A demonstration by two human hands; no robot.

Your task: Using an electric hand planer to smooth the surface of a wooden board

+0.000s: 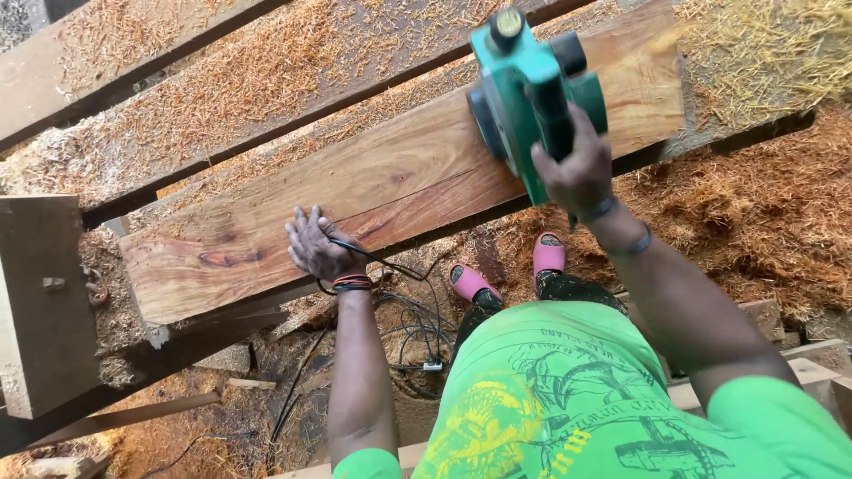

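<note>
Gripping green power planer (524, 84) w/ right hand (579, 170), fingers clamped; left hand (318, 248) flat, fingers spread on reddish-brown plank (355, 191).

The person wears a bright green short-sleeved shirt (568, 390) with yellow and dark printed drawings. Pink slippers (548, 253) cover both feet. Red-and-black bands (352, 283) circle the left wrist, a dark band (635, 241) the right.
</note>
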